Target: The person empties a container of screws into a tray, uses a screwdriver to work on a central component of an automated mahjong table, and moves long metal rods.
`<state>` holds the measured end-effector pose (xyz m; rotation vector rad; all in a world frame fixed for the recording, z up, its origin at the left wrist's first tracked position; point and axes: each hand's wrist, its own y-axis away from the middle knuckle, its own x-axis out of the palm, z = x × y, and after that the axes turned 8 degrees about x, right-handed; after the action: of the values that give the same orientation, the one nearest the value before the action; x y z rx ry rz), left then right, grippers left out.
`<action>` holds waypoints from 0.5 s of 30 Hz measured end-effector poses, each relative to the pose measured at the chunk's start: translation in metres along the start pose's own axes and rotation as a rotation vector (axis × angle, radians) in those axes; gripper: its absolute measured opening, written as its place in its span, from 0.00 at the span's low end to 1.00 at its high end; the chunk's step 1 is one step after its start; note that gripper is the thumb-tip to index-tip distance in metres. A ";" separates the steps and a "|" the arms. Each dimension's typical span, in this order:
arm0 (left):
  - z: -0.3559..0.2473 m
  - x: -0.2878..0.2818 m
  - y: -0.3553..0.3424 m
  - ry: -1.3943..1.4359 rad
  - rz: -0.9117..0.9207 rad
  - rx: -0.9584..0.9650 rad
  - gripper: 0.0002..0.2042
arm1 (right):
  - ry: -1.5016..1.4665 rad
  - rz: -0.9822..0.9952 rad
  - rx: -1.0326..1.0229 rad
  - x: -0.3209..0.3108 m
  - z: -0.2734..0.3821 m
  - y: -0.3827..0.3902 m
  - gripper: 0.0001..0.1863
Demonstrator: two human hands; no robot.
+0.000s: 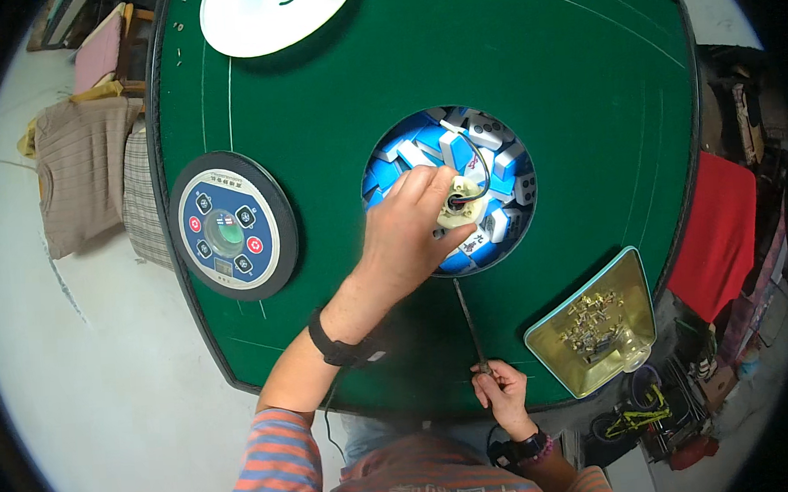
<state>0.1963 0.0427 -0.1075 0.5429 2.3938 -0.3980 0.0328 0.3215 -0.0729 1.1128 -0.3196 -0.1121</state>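
Note:
My left hand point(408, 223) reaches over the round opening in the green mahjong table point(317, 143). Its thumb and fingers close round a cream plastic mount point(470, 208) at the opening's middle. From that mount a dark wire point(484, 165) curves up to a small white connector. Blue-and-white mahjong tiles point(407, 153) lie heaped around it, and my hand hides part of the pile. Near the table's front edge, my right hand point(501, 390) grips a long screwdriver point(469, 322) by its handle. The screwdriver's tip points toward the opening's near rim.
A round control panel point(258, 200) with buttons lies at the left. At the far edge is a white disc point(275, 21). A metal tray point(565, 371) of screws and a small clear piece sits at the near right. Beyond the left edge stands a cushioned chair point(87, 164).

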 end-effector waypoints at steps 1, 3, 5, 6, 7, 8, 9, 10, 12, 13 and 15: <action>0.001 -0.003 -0.001 0.005 0.002 -0.005 0.28 | 0.002 -0.003 0.006 0.000 0.001 0.000 0.08; 0.002 -0.006 -0.003 0.001 0.094 -0.019 0.29 | -0.009 0.010 0.001 -0.001 0.001 0.000 0.08; 0.000 -0.002 0.003 -0.014 0.069 -0.067 0.29 | -0.033 -0.003 -0.003 0.004 -0.001 0.000 0.08; -0.002 0.002 0.006 -0.040 0.044 -0.108 0.30 | -0.062 -0.007 -0.016 0.006 -0.003 -0.001 0.08; -0.004 0.005 0.007 -0.035 0.041 -0.110 0.30 | -0.060 -0.011 -0.021 0.009 -0.004 -0.001 0.08; -0.007 0.009 0.008 -0.044 -0.001 -0.129 0.30 | -0.055 -0.015 -0.020 0.011 -0.004 -0.001 0.08; -0.007 0.011 0.008 -0.054 -0.044 -0.148 0.30 | -0.046 -0.024 -0.027 0.012 -0.004 0.000 0.08; -0.006 0.008 0.008 -0.049 -0.048 -0.150 0.30 | -0.036 -0.033 -0.033 0.014 -0.003 0.001 0.08; -0.001 -0.001 0.002 0.002 0.043 -0.088 0.29 | -0.029 -0.072 -0.002 0.018 -0.003 0.004 0.09; 0.000 -0.002 0.002 0.007 0.040 -0.089 0.29 | 0.021 -0.113 -0.014 0.019 -0.006 0.005 0.10; 0.002 -0.004 0.002 0.003 0.062 -0.067 0.29 | 0.073 -0.156 -0.028 0.021 -0.008 0.006 0.11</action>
<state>0.2012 0.0423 -0.1068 0.5860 2.3770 -0.2883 0.0548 0.3259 -0.0667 1.1107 -0.1649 -0.2131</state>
